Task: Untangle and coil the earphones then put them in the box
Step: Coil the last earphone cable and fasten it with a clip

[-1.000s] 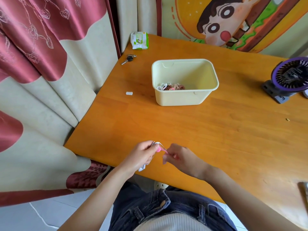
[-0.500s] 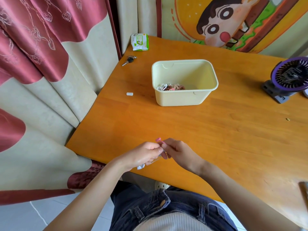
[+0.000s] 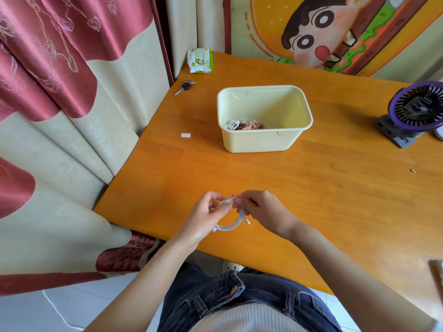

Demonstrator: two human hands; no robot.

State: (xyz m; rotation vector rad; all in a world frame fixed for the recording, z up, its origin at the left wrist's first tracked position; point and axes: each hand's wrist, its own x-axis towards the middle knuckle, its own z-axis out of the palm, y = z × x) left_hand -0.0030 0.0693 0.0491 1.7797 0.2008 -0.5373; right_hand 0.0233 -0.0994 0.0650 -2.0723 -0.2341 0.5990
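Note:
White earphones (image 3: 231, 224) form a round coil between my hands, just above the near edge of the orange table (image 3: 335, 192). My left hand (image 3: 206, 215) pinches the coil's upper left side. My right hand (image 3: 265, 209) pinches its top right, where a small pink tie (image 3: 237, 195) sticks out. The jack end dangles at the coil's right. The pale yellow box (image 3: 266, 140) stands farther back at mid-table, with several coiled earphones (image 3: 244, 125) in its left corner.
A key (image 3: 184, 87) and a green-white wipes pack (image 3: 200, 60) lie at the far left corner. A small white piece (image 3: 185, 135) lies left of the box. A purple desk fan (image 3: 414, 113) stands at the right edge. Curtains hang on the left.
My hands have drawn slightly apart and the white coil now shows as an open loop between them. The pink tie sits at the coil's top by my right fingers.

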